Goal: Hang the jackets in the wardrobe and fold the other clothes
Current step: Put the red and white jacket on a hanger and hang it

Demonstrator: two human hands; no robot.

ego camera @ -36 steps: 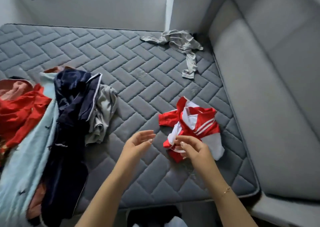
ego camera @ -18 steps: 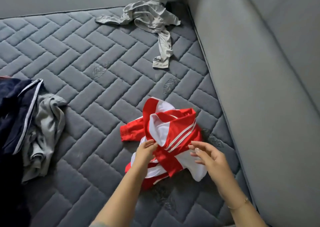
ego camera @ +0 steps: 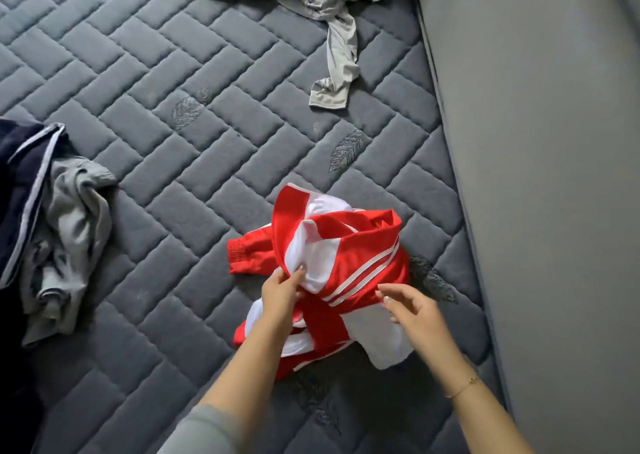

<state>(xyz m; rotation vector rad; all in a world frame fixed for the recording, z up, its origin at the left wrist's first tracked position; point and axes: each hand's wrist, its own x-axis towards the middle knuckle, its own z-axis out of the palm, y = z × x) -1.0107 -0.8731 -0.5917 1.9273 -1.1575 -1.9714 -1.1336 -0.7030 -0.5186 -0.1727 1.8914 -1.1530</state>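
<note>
The dark grey quilted mattress [ego camera: 194, 114] fills most of the view and bears all the clothing. A grey upholstered bed surround [ego camera: 540, 183] stands along its right edge.

At the left edge lies a navy garment with pale piping [ego camera: 24, 176], touching a crumpled grey garment [ego camera: 69, 245] beside it. At the far side lies a light grey long-sleeved garment [ego camera: 332, 10], one sleeve trailing toward the centre. All three are well apart from the work in hand.

The item under attention is the bunched red and white striped track jacket [ego camera: 349, 266], lying on the mattress near the right edge, one ribbed cuff sticking out to the left.

The left hand [ego camera: 282, 289] grips the jacket, fingers and thumb closed on a fold of white and red fabric. The right hand [ego camera: 410, 306] hovers just beside the jacket's right side, fingers spread and relaxed, holding nothing. Whether its fingertips touch the cloth cannot be told.

Assessment: the jacket is judged to be at the pick-up and untangling stage. It appears to be twisted on itself, so pulling from one point would likely tighten the knot. Recommended: locate the collar or a shoulder seam with the free hand, lift, and shake the sleeves loose before seeking a hanger. The wardrobe is not in view.
</note>
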